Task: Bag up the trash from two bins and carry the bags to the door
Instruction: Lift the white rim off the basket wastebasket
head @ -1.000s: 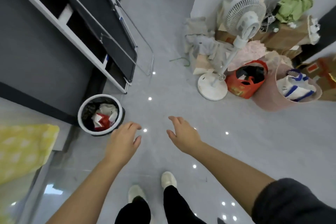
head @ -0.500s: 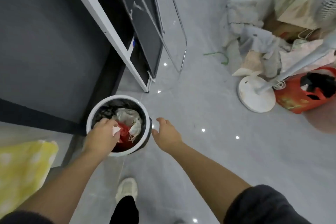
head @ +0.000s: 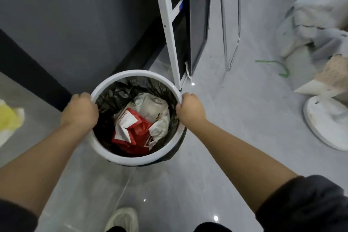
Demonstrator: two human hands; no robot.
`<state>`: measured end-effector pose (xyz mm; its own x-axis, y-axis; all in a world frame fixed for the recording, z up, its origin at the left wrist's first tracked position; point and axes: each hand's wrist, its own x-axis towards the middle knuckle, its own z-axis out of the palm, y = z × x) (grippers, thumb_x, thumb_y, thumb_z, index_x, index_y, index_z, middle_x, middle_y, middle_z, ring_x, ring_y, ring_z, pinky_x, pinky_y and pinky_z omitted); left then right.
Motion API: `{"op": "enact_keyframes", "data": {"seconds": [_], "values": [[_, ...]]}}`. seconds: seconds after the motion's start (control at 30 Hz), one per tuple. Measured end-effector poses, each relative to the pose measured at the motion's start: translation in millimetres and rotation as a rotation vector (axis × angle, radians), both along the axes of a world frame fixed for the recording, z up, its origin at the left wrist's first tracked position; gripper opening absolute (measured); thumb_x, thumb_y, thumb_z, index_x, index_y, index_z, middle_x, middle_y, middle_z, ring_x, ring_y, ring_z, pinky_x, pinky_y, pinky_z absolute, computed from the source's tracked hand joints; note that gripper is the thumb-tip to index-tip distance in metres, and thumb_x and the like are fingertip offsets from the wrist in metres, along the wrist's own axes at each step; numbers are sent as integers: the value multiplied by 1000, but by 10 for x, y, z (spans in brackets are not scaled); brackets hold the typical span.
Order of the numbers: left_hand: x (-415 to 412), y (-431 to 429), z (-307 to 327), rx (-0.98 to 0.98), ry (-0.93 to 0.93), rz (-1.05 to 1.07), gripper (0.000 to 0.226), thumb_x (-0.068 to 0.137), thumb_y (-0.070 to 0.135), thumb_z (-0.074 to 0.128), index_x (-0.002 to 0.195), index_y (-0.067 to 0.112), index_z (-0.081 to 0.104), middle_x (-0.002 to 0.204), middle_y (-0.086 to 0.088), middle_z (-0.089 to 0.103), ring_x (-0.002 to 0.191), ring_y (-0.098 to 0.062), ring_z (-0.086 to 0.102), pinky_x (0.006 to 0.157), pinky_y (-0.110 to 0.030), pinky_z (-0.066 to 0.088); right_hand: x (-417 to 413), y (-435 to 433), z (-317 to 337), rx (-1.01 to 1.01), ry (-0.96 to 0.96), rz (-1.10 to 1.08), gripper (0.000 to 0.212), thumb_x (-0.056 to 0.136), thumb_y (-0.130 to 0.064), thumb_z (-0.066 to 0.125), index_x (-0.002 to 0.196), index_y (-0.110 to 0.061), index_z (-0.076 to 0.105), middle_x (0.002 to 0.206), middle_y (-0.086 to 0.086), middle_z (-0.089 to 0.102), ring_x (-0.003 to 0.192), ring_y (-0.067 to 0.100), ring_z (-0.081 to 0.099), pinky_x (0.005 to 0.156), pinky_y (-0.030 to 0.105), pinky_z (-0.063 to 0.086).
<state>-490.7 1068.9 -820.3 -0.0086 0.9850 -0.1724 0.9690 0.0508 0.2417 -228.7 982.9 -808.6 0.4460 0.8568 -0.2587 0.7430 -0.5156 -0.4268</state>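
A round bin with a white rim (head: 131,160) stands on the grey floor just in front of me. A black trash bag (head: 116,94) lines it, holding red and white packaging (head: 130,128) and crumpled clear plastic (head: 150,105). My left hand (head: 80,111) grips the rim on its left side, fingers curled over the edge. On the opposite side my right hand (head: 190,109) grips the rim the same way. No second bin is in view.
A dark wall panel (head: 75,24) and a white metal frame (head: 167,24) stand right behind the bin. A fan's white base (head: 325,126) and a heap of cloth and bags (head: 320,30) sit at the right. A yellow cloth (head: 9,118) lies at the left edge.
I have stepped up to the bin and bent over it. Both hands went from hovering open in the air to gripping the rim, left first, then right.
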Motion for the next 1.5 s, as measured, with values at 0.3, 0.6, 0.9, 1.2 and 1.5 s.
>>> {"op": "enact_keyframes", "data": {"seconds": [0.3, 0.6, 0.9, 1.2, 1.5], "values": [[52, 128, 126, -92, 25, 73, 16, 80, 17, 64, 87, 3, 66, 79, -14, 58, 65, -27, 50, 55, -31, 39, 25, 123, 113, -80, -51, -7, 26, 85, -10, 59, 109, -1, 54, 116, 17, 53, 100, 34, 58, 76, 33, 48], [220, 58, 405, -97, 152, 39, 23, 86, 14, 54, 104, 1, 50, 87, -17, 51, 74, -32, 52, 55, -35, 43, 36, 145, 288, -80, -49, -10, 19, 85, -10, 59, 101, -7, 50, 106, 13, 55, 89, 30, 58, 66, 31, 42], [190, -218, 745, 396, 48, -211, 17, 93, 19, 39, 90, 3, 43, 73, -17, 50, 59, -34, 49, 50, -35, 35, 177, -187, 304, 190, 19, -30, 17, 90, -18, 45, 105, -9, 46, 99, 10, 57, 73, 24, 54, 58, 30, 37], [961, -473, 989, 216, -239, -266, 30, 92, 34, 38, 106, 19, 60, 91, -8, 63, 81, -27, 53, 69, -34, 43, 949, -822, 213, 186, -40, -207, 24, 96, -33, 41, 106, -15, 52, 93, 5, 61, 81, 27, 57, 67, 33, 42], [2272, -1153, 344, -151, -392, -397, 26, 89, 36, 46, 105, 19, 59, 97, -2, 63, 83, -22, 58, 76, -32, 49, 1934, -2031, -297, -45, -124, -529, 25, 96, -30, 40, 109, -14, 54, 99, 8, 60, 83, 29, 53, 70, 33, 40]]}}
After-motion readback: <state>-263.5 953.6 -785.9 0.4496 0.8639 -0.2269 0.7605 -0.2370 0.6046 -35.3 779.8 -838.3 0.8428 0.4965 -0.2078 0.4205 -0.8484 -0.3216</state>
